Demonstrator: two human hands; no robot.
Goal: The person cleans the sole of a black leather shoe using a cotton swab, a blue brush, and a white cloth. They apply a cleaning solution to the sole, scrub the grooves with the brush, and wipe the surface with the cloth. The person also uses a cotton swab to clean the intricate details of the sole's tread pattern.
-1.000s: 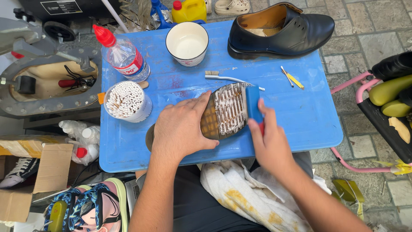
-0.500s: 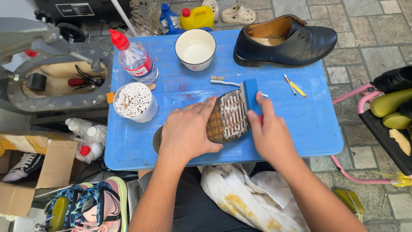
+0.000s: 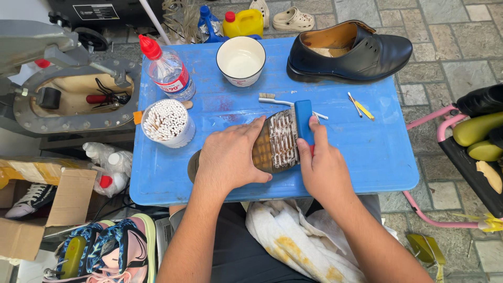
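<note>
A blue table point(image 3: 367, 157) stood over paving. On it an upturned shoe point(image 3: 272, 144) lay sole-up, its long axis running left to right, pinned under the left hand point(image 3: 230, 157). The right hand point(image 3: 322, 167) clasped a blue brush point(image 3: 304, 121) at the toe end.

Light: bright, even daylight over my blue plastic tabletop point(image 3: 367, 157) | Shadows: soft, short ones under my left hand point(image 3: 230, 157) and right hand point(image 3: 322, 167) | Glare: mild sheen on the black leather dress shoe point(image 3: 361, 52) | Focus: sharp at centre, no motion blur | Edges: slight wide-angle bending toward the corners
</note>
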